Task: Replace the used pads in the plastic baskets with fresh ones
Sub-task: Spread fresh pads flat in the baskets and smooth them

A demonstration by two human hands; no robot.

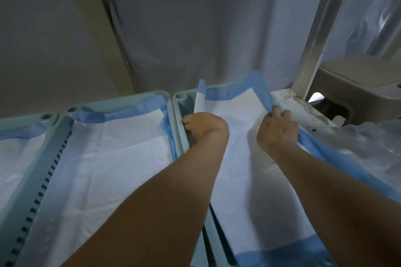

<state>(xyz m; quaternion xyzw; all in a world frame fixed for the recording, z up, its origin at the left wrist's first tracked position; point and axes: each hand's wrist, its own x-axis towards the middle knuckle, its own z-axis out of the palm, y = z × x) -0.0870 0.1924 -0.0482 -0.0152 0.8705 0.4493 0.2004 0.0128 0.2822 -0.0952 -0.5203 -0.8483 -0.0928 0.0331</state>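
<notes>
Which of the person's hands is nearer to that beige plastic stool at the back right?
Right. The right hand pinches the blue right edge of the pad on the side toward the stool. The left hand is farther off, at the basket's left wall.

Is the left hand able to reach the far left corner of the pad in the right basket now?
Probably yes. The left hand is already at the left side of the pad, and nothing lies between it and that raised corner at the right basket.

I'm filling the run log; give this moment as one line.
step: fitting fresh pad in right basket | left hand: tucking pad's left edge | right hand: pinching its right edge | middle basket: lined
</notes>
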